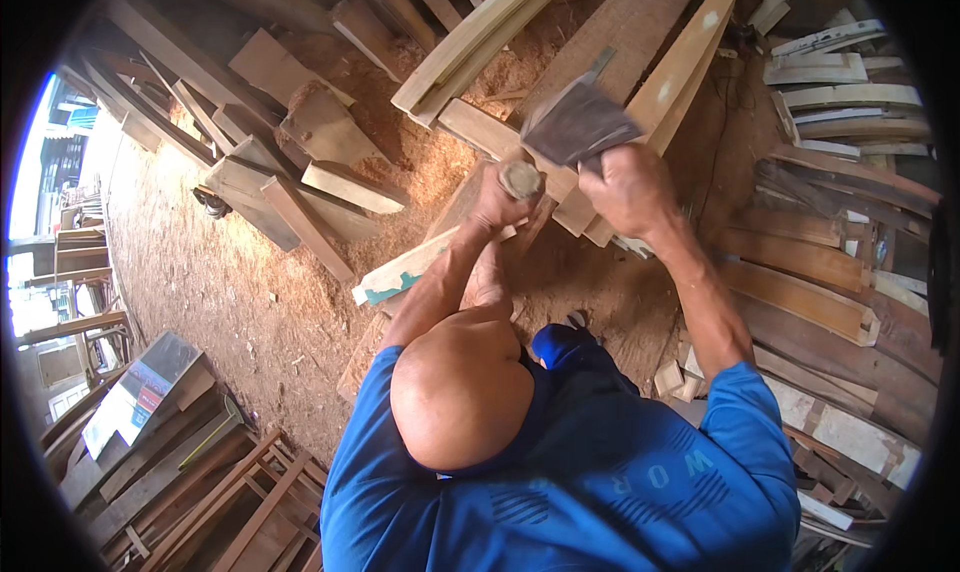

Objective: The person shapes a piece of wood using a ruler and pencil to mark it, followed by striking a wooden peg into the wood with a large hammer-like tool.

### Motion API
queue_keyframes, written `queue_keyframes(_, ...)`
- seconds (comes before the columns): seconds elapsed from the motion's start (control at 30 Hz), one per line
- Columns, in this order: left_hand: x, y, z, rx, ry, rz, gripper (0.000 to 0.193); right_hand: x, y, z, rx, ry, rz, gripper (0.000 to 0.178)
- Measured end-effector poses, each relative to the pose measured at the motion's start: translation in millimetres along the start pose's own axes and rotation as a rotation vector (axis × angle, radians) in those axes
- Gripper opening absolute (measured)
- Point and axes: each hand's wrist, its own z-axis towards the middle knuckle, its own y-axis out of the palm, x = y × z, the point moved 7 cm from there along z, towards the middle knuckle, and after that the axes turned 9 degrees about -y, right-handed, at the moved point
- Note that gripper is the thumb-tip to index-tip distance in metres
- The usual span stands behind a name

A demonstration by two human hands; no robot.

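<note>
Wooden handle (521,180), pale and round-topped, in the left hand (500,200); fingers wrapped around it just below the top. Its lower end is hidden under the hand, so cannot tell what it touches. Right hand (632,187) closed in a fist around the grip of a mallet (580,124); dark, blocky head, blurred, beside and slightly beyond the handle's top. Cannot tell whether the two touch.

Just past the left hand, a short pale board (485,130). Beyond it, a curved pale beam (470,47) runs up toward the far edge; a long tan beam (690,62) slants away on the right, with a wide brown plank (640,17) between. Near the left forearm, a board with green paint (395,280) at one end.

Closer to the body: bare knee (460,392), blue shirt (590,482).

Farther left, curly shavings (400,187) over the ground, offcuts (335,127) lying among them. Lower left, a reddish-brown frame (262,497) leans near stacked dark boards. Right side, curved wood pieces (850,99) piled in layers.
</note>
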Motion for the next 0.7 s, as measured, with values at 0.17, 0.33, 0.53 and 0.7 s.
queue_keyframes(0.17,-6.7,-5.1,2.8,0.02,0.034,0.048,0.015,-62.4,-87.5,22.7,0.365,-0.069,0.147,0.018)
queue_keyframes(0.33,-1.1,2.4,-6.0,-0.021,0.022,-0.018,0.017,23.0,62.1,-33.3,-0.375,0.097,-0.248,0.022)
queue_keyframes(0.53,-22.0,3.1,7.0,0.103,-0.019,-0.139,0.023,29.5,50.3,-35.6,-0.267,0.257,0.136,0.019)
queue_keyframes(0.7,-47.7,-20.4,26.6,0.464,-0.109,-0.474,0.021,1.8,22.5,-38.1,-0.005,0.228,0.41,0.023)
